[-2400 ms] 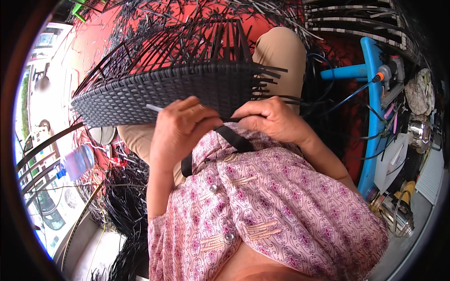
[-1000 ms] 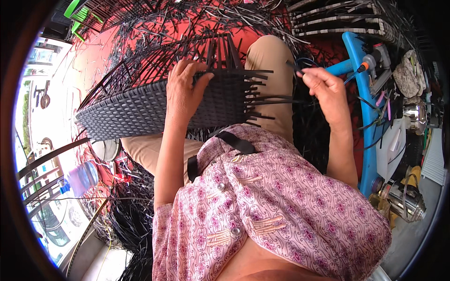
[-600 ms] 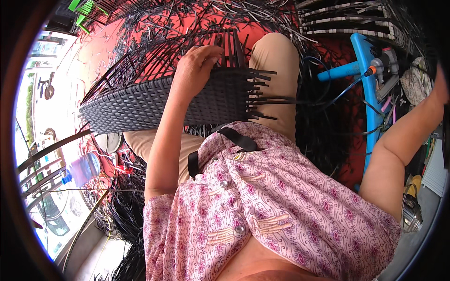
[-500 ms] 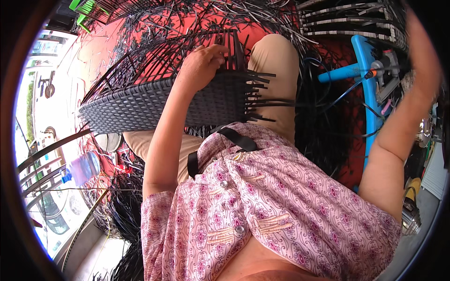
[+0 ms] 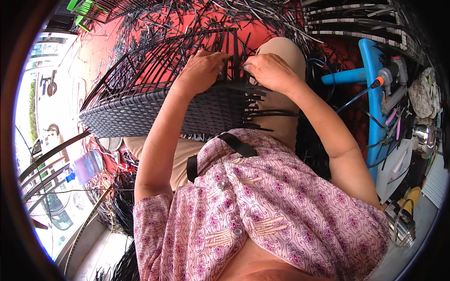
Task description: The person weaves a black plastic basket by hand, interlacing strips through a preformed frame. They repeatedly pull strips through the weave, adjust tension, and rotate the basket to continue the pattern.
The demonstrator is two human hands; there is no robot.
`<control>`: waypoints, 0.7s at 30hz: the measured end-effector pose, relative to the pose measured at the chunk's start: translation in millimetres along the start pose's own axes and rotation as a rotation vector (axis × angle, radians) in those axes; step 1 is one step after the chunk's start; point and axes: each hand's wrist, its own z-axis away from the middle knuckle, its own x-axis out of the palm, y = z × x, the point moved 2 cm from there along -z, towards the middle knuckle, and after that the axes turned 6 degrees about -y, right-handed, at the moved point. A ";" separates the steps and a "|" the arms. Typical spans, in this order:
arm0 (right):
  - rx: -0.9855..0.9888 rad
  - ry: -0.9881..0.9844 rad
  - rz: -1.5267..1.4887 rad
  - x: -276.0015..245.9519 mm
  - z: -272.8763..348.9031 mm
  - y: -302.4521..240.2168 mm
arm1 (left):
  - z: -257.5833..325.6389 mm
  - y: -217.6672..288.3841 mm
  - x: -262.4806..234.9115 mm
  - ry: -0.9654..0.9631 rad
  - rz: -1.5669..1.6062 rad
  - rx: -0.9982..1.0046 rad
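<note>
A basket-like piece of woven dark grey plastic strips (image 5: 140, 114) leans across my lap, its lower part tightly woven and its upper part loose strips over a frame. My left hand (image 5: 199, 75) rests over the upper edge of the weave, fingers bent together among the upright strips. To its right, my right hand (image 5: 272, 70) has thumb and fingers pinched at the frame's right corner post (image 5: 235, 54). What either pinch holds is too small to make out. Cut strip ends (image 5: 269, 113) stick out to the right over my beige trouser leg (image 5: 281, 51).
Black strips litter the red floor (image 5: 105, 40). A blue stand (image 5: 369, 112) is at my right, with an air tool (image 5: 391, 75) on a blue hose. Beyond it are a metal pot (image 5: 424, 136) and a pale stone-like lump (image 5: 424, 93). A water bottle (image 5: 86, 166) lies left.
My right hand has come in from the far right to the woven piece, beside my left hand. The left hand has stayed at the upper edge, shifting slightly.
</note>
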 end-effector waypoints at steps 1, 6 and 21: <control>0.024 -0.015 -0.058 3.5 -4.0 0.2 | 1.2 -2.9 1.6 -0.020 0.031 -0.026; 0.002 -0.032 -0.002 0.8 -10.9 -9.4 | -5.0 -13.9 2.5 -0.121 0.262 -0.046; 0.013 0.010 -0.119 33.6 1.5 26.9 | -8.4 -43.9 17.3 0.031 -0.013 0.087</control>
